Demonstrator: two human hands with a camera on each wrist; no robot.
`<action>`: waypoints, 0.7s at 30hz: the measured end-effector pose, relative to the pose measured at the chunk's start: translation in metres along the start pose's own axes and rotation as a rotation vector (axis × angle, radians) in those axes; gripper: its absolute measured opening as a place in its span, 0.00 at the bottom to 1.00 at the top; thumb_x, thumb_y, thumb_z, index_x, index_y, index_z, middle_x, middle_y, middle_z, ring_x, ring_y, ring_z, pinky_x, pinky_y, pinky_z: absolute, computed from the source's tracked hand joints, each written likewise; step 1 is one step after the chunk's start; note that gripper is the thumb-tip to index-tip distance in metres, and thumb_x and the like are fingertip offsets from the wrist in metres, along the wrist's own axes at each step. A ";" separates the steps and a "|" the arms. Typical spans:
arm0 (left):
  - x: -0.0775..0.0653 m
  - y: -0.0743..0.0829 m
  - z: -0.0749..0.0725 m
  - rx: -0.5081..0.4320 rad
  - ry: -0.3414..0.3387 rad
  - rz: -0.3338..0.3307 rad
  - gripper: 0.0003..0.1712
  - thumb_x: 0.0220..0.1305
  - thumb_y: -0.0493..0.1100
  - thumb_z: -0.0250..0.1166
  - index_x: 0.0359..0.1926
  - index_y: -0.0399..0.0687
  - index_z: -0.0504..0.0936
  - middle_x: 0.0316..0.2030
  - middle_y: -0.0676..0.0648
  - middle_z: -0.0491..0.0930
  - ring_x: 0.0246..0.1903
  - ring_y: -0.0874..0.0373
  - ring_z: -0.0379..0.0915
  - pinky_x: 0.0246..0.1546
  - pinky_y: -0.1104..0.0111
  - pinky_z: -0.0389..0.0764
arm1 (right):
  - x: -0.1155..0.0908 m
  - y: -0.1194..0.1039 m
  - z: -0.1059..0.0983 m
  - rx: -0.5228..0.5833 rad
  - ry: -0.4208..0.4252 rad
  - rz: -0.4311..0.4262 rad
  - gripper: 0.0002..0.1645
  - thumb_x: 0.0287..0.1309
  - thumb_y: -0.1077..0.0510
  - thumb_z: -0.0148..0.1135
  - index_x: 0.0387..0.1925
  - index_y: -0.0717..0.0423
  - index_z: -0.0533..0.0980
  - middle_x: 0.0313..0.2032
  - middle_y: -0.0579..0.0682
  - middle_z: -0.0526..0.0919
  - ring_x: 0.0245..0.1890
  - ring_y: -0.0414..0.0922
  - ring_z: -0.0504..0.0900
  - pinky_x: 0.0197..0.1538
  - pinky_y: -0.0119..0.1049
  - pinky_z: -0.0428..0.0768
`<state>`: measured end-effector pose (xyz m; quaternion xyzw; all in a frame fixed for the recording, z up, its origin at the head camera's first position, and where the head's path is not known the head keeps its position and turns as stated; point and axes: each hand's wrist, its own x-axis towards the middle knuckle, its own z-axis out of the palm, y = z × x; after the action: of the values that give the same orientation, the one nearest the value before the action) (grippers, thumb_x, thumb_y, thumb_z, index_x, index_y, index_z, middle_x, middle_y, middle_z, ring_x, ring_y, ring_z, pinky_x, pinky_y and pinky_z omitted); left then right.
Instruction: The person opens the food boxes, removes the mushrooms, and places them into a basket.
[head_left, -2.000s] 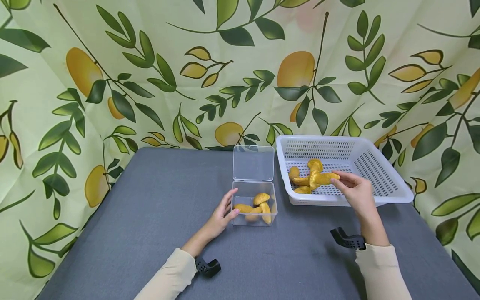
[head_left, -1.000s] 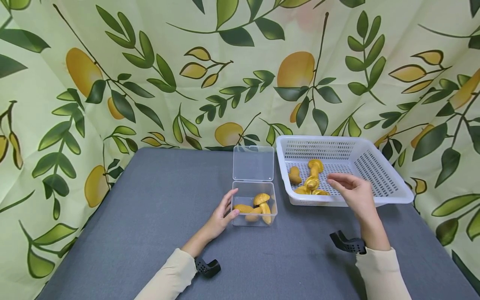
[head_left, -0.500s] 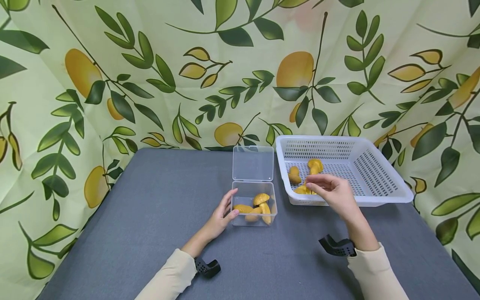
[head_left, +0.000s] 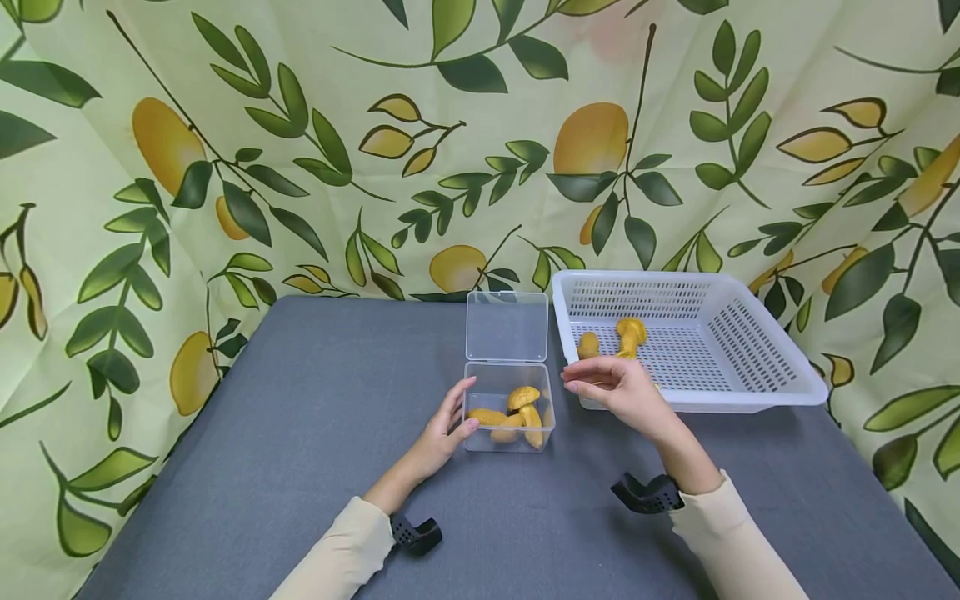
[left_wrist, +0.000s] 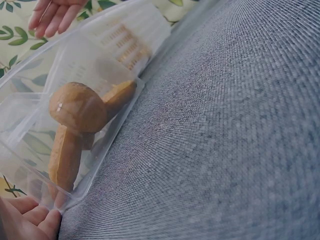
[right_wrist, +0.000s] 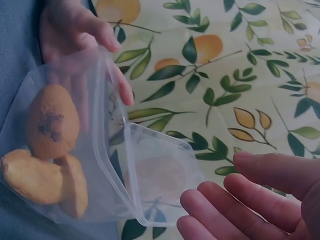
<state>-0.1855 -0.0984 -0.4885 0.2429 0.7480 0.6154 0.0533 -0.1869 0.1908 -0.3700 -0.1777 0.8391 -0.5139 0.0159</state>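
Observation:
In the head view, a small clear plastic box (head_left: pixel 480 443) stands mid-table with its lid (head_left: pixel 507 327) folded back, and several yellow-brown mushrooms (head_left: pixel 532 423) lie inside. My left hand (head_left: pixel 441 431) holds the box's left front corner, thumb at the front rim and fingers along the side. Nothing is in my right hand (head_left: pixel 618 393), which hovers in front of the basket's left front corner, right of the box; the right wrist view shows a gap between thumb and fingers. Behind it, the white basket (head_left: pixel 780 399) contains more mushrooms (head_left: pixel 632 332), some hidden by the hand.
Grey cloth (head_left: pixel 360 375) covers the table. A leaf-and-fruit patterned curtain (head_left: pixel 480 125) hangs behind it and along the sides. The basket stands at the back right, a short distance from the box. Each wrist wears a black camera mount (head_left: pixel 647 493).
Two seconds ago my right hand pinched a mushroom over the basket; a second later that mushroom lay in the basket. The hand has since moved left toward the box. My left hand stayed put.

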 end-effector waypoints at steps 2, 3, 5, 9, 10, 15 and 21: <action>0.000 0.000 0.000 -0.002 0.003 0.001 0.37 0.69 0.43 0.53 0.74 0.46 0.48 0.76 0.35 0.45 0.74 0.32 0.41 0.72 0.40 0.52 | 0.004 0.001 0.003 0.007 -0.035 0.003 0.16 0.55 0.64 0.66 0.45 0.69 0.80 0.43 0.69 0.85 0.35 0.25 0.83 0.39 0.23 0.83; 0.001 0.000 0.000 -0.001 0.006 0.002 0.37 0.69 0.43 0.53 0.74 0.46 0.48 0.76 0.35 0.45 0.74 0.32 0.41 0.72 0.40 0.52 | 0.006 0.001 0.005 0.007 -0.054 0.005 0.16 0.56 0.63 0.66 0.46 0.69 0.80 0.43 0.69 0.85 0.35 0.26 0.84 0.39 0.24 0.82; 0.001 0.000 0.001 -0.001 0.003 0.005 0.37 0.69 0.44 0.53 0.74 0.46 0.48 0.76 0.35 0.45 0.74 0.32 0.41 0.72 0.40 0.52 | 0.011 0.002 0.008 0.002 -0.089 0.009 0.17 0.56 0.62 0.66 0.46 0.68 0.80 0.44 0.68 0.85 0.36 0.28 0.84 0.40 0.24 0.82; 0.002 0.000 0.002 -0.002 -0.005 -0.003 0.38 0.70 0.43 0.53 0.75 0.46 0.48 0.76 0.35 0.44 0.75 0.33 0.41 0.72 0.41 0.52 | 0.018 0.005 0.014 0.007 -0.150 0.007 0.17 0.57 0.62 0.65 0.47 0.67 0.80 0.45 0.68 0.85 0.38 0.35 0.86 0.41 0.25 0.82; 0.002 0.000 0.002 -0.003 -0.007 -0.005 0.38 0.70 0.43 0.53 0.75 0.46 0.48 0.76 0.35 0.44 0.75 0.33 0.41 0.73 0.42 0.52 | 0.020 0.006 0.015 0.008 -0.161 0.005 0.17 0.58 0.62 0.65 0.47 0.67 0.80 0.45 0.67 0.85 0.39 0.35 0.86 0.42 0.25 0.83; 0.002 -0.002 0.003 -0.001 0.001 -0.011 0.37 0.69 0.42 0.53 0.75 0.46 0.48 0.76 0.35 0.45 0.75 0.33 0.41 0.72 0.42 0.53 | 0.028 0.009 0.023 0.025 -0.203 -0.024 0.17 0.57 0.63 0.64 0.46 0.71 0.79 0.44 0.69 0.85 0.39 0.41 0.88 0.42 0.26 0.84; 0.001 -0.003 0.001 0.000 0.010 0.003 0.37 0.69 0.41 0.53 0.74 0.45 0.49 0.75 0.34 0.46 0.74 0.32 0.42 0.72 0.40 0.53 | 0.038 0.008 0.033 0.025 -0.284 -0.057 0.18 0.57 0.63 0.65 0.47 0.72 0.78 0.44 0.70 0.84 0.37 0.32 0.86 0.43 0.28 0.85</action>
<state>-0.1870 -0.0970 -0.4910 0.2412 0.7478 0.6166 0.0486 -0.2176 0.1541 -0.3861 -0.2723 0.8165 -0.4943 0.1223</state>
